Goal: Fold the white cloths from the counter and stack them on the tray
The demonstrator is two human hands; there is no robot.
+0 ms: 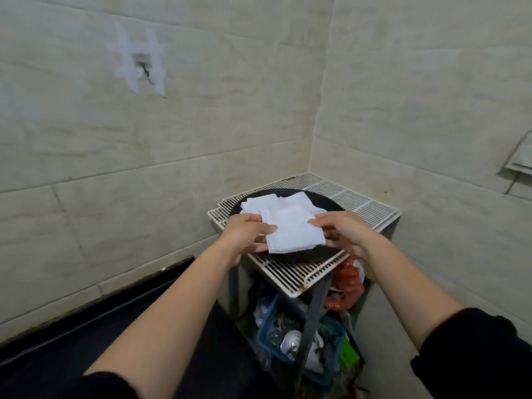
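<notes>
Above the tray's [331, 206] stacked cloths [273, 201], left hand [243, 234] and right hand [347, 233] pinch one cloth [293, 232].

Left hand [244, 234], right hand [342, 233] pinching folded cloth [292, 231] (white), over tray [328, 203]

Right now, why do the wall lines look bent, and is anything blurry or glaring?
Head view: the wide-angle lens bows the tile joints; the light is dim and flat, with no glare; the folded cloth, pinched by the left hand and right hand, looks soft, its weave unreadable.
</notes>
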